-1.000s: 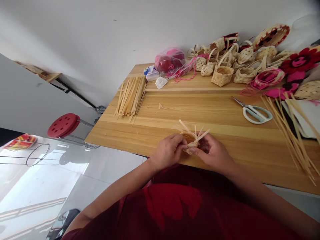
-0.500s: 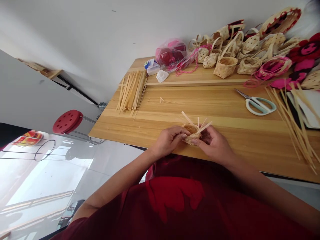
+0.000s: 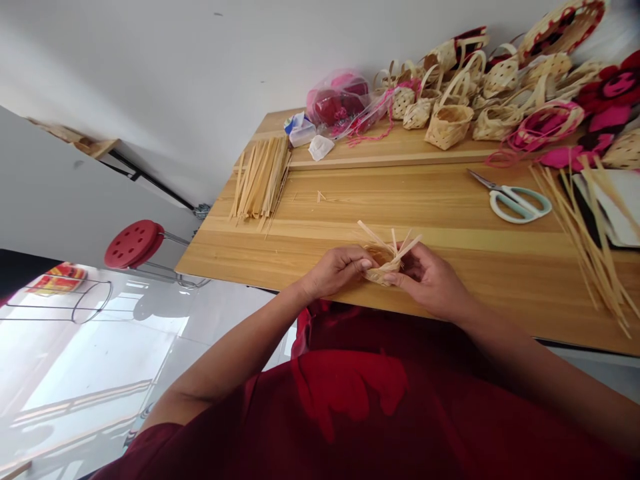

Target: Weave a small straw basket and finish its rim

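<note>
Small basket [image 3: 383, 270]: pale, flat woven strips, rounded wall, loose ends splaying upward; at the table's [image 3: 310, 243] near edge. Left hand [image 3: 343, 270] pinching its left side; right hand [image 3: 433, 277] gripping its right, thumb outside. Strip bundle [image 3: 263, 177], straight, flat: beside left edge. Clear plastic bag [image 3: 337, 103], pink and dark-red contents: far edge. Plaited handled baskets [image 3: 449, 127], open-topped: toward far right corner.

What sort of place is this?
Probably a basket-weaving workshop or craft room: a part-woven basket with loose ends, a bundle of flat strips, and many woven baskets.
</note>
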The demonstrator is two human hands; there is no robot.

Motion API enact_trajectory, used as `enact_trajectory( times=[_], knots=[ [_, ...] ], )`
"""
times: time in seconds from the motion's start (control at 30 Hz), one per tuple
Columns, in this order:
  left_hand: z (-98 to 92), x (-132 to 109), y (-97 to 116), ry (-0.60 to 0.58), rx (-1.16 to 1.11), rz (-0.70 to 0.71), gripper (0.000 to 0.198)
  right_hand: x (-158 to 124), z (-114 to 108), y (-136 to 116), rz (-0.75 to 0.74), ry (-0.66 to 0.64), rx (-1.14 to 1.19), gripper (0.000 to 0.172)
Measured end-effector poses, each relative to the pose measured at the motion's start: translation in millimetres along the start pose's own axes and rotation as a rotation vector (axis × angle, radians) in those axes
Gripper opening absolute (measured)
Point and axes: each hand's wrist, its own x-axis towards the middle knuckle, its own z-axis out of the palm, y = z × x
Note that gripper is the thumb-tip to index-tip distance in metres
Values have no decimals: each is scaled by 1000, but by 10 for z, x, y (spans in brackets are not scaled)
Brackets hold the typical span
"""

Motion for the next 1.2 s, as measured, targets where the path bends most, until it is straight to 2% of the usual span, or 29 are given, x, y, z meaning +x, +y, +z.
enact_trajectory(
  times=[0.07,0.17,0.33,0.4,0.53,0.67,0.87,1.0,1.2],
  knots=[
    [-27,-20,39,-7,-41,-23,35,6,-3,9,-1,3,10,39],
    [-27,-37,98,42,40,27,23,-1,-5,11,-17,-4,18,37],
    [84,-24,124,76,237,87,17,-45,-3,15,-20,9,-56,52],
    [161,-17,99,130,241,107,18,-53,4,35,-46,41,-82,54],
    [269,-16,55,276,193,137,19,-35,13,81,-69,60,-39,46],
    [218,-49,63,208,199,102,15,-25,0,97,-48,35,-13,42],
    [119,-81,108,100,238,137,20,-47,-34,83,-38,2,-9,56],
    [151,-48,118,46,278,138,19,-29,-68,22,-63,-25,-13,51],
    [194,16,37,45,265,112,19,26,-126,18,-110,-47,-48,41]
  ],
)
